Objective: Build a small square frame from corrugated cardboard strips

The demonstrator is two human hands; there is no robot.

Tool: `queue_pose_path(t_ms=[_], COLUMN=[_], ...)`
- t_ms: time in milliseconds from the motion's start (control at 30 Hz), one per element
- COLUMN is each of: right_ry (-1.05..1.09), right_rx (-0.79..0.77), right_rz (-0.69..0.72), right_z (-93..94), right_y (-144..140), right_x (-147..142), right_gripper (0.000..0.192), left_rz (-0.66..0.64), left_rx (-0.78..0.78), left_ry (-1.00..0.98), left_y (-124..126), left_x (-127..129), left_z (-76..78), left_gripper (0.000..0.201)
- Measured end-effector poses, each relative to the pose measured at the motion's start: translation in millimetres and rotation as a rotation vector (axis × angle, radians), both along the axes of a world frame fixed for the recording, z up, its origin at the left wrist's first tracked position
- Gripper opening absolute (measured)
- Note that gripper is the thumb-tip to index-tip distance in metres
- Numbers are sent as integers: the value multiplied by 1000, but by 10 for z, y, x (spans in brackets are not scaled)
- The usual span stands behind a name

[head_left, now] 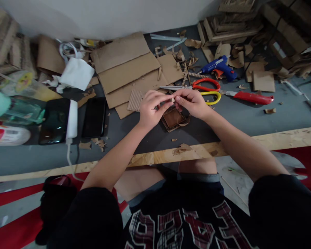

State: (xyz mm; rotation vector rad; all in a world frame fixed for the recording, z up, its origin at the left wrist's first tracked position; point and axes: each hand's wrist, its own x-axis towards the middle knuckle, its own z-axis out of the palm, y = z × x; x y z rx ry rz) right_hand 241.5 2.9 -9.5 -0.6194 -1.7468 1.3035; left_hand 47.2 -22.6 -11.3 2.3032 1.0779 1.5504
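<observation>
Both of my hands meet over the workbench, fingertips pinched together. Between them is a tiny piece of cardboard [172, 100]. My left hand [152, 109] grips it from the left, and my right hand [191, 102] closes on it from the other side. Just below them lies a small square cardboard frame [174, 119] with a brown inside and a loose curled strip at its right. A corrugated cardboard piece [135, 100] is partly covered by my left hand. Scissors [209, 91] with a red and a yellow handle lie behind my right hand.
Cardboard sheets [126, 69] lie stacked behind my hands. To the right are a blue glue gun [220, 67] and a red-handled cutter [254, 98]. Phones [94, 117], a white power bank [72, 119] and bottles stand left. A wooden edge [155, 156] borders the bench.
</observation>
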Motion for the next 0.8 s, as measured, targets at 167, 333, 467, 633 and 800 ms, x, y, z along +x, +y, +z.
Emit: queue_pose_path(t_ms=[167,333,467,633,800], right_ry=[-121,-203,-218,-229,-243], right_rx=[289,404,374,378,371], right_rz=[-424,-440,-404,-403,-399], right_z=[102,168,138,148,148], right_y=[-108,-187,-186,-175,-169], right_x=[-23,-27,-50,-47,-44], right_gripper=[29,22,23,22,20], left_rz=[111,242,274,244,242], left_rx=[100,149,141,82,137], left_ry=[66,201,241,220,215], left_y=[-12,15,22,22,32], left_x=[-16,-37,-26,-19,-17], left_z=[12,-44,-98,-128,-142], left_gripper=[17,20,24,26,24])
